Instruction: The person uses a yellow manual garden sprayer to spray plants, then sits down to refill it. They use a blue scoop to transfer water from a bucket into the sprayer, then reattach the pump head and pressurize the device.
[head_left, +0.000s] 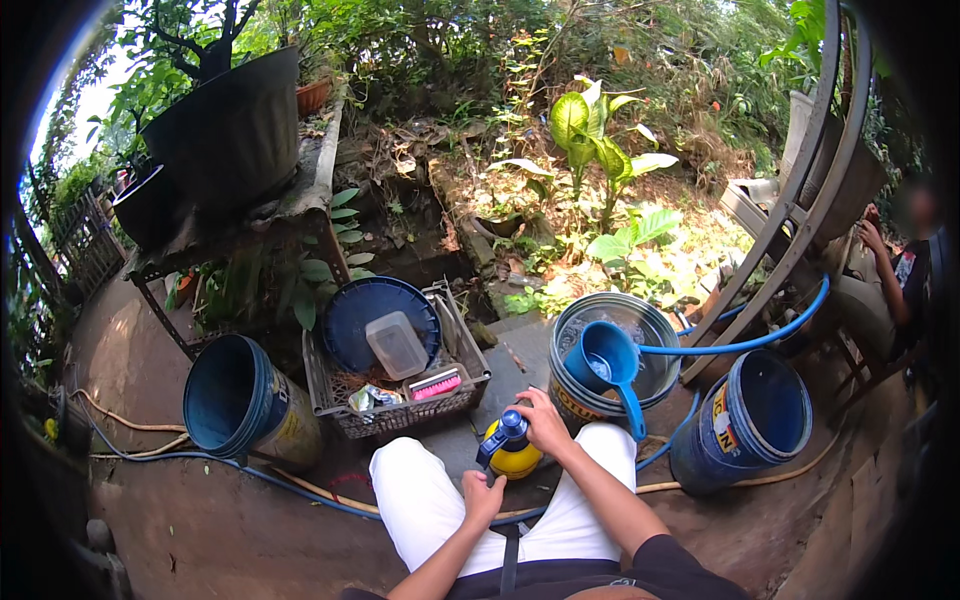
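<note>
Between my knees stands a round yellow bottle (516, 463) with a dark blue top (513, 426) and a blue handle-like part on its left side. My right hand (546, 421) is curled around the top's right side, fingers reaching over its far edge. Low on the near left side of the bottle is my left hand (482, 495), its thumb and fingertips close to the yellow body. Whether it grips the bottle is unclear. Just beyond my right knee, a bucket of water (559, 375) has a blue dipper (628, 390) resting in its mouth.
A blue hose (735, 346) runs into the water bucket. A blue bucket (739, 431) stands right, and a tilted bucket (259, 397) left. A plastic crate (442, 394) holds a blue lid, a clear container and a pink brush. Hoses cross the ground. A person (896, 277) sits at far right.
</note>
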